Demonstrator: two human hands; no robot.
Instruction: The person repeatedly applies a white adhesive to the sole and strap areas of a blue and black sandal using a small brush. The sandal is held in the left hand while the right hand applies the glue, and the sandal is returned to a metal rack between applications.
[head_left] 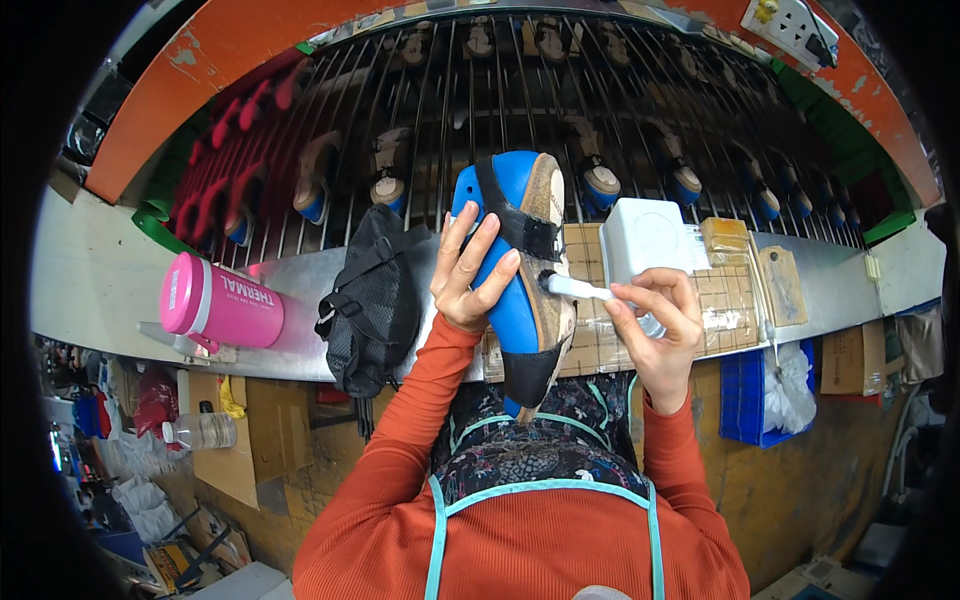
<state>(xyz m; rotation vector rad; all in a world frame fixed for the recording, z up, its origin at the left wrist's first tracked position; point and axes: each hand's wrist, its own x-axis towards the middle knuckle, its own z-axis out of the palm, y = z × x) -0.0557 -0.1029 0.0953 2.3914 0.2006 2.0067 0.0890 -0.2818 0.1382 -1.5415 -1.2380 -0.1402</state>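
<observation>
Blue, foot-shaped last (514,312) with black straps and cork-edged sole is tilting over the bench's (305,305) near edge, your left hand (466,280) half-curling its fingers around it. Your right hand (660,325) is pinching a slim white-handled brush (577,287) against the sole, apparently coating it; steady strokes are seemingly being called for next.

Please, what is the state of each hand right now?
Left hand: holding the black-strapped blue shoe last.
Right hand: pinching the white-handled brush.
</observation>
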